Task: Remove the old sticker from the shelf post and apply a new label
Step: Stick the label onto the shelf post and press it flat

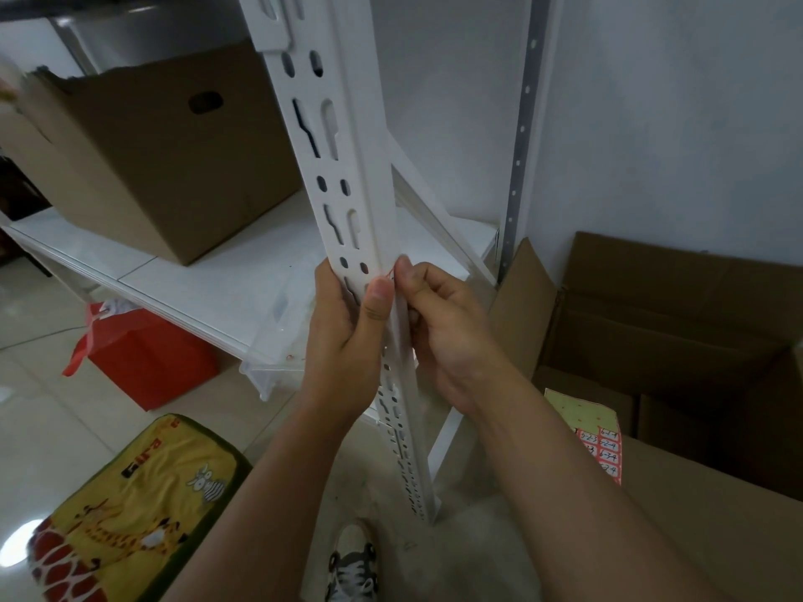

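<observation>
Two hands (343, 341) (447, 336) on shelf post (347, 167)

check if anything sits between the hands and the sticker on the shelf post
Nothing visible does. Both hands are already on the white shelf post: the left hand wraps its slotted face, thumb on the corner edge, and the right hand pinches at that edge, where a small red-marked sticker peeks out between the thumbs.

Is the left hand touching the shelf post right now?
Touching. The head view shows the left hand wrapped around the white post, thumb pressed flat on its front edge, with no gap visible.
</observation>
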`<state>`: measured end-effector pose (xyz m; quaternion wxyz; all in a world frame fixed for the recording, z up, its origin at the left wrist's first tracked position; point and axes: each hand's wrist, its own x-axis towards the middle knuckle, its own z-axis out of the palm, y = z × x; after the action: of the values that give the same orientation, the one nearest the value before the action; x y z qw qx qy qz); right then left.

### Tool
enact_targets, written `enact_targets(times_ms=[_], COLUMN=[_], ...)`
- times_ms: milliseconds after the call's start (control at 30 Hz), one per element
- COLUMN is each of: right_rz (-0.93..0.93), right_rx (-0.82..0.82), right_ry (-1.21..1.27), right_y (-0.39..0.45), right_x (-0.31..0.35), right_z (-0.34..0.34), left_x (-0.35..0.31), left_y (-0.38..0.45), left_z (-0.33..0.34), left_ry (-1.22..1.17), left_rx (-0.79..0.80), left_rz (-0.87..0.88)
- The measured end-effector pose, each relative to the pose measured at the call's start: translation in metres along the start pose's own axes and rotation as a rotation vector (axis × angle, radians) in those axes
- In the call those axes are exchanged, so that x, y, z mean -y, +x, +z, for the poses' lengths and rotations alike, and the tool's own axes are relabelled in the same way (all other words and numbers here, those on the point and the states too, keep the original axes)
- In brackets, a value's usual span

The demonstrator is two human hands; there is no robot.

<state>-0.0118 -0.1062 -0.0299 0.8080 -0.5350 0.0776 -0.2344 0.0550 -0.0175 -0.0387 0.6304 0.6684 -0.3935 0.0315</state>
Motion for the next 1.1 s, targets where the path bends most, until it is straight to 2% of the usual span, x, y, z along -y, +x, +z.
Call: enact_targets(times_ms=[200,500,767,900,1100], right_rz=[-0.022,-0.052,-0.017,0.015,0.062], right_rx=[0.003,-0.096,-0.117,-0.082,-0.032], right_ry=[0.091,0.004,-0.045,-0.066,0.019], right_y=[-0.001,-0.003,0.0,0.0,0.002], right_x=[-0.008,-0.008,-0.003,0.0,0.001], right_z=[0.002,0.007,0.009,0.005,0.002], left_x=[-0.004,-0.002,-0.012,-0.016,-0.014], left_y=[-0.003,-0.003,-0.004,-0.005,-0.003], left_z=[0.001,0.005,0.005,0.005,0.0], left_ry=[-0.022,-0.041,0.033,-0.009,-0.187], left_rx=[-0.019,-0.041,-0.062,-0.052,-0.02], left_rz=[0.011,-0.022,0.035,0.025,-0.09])
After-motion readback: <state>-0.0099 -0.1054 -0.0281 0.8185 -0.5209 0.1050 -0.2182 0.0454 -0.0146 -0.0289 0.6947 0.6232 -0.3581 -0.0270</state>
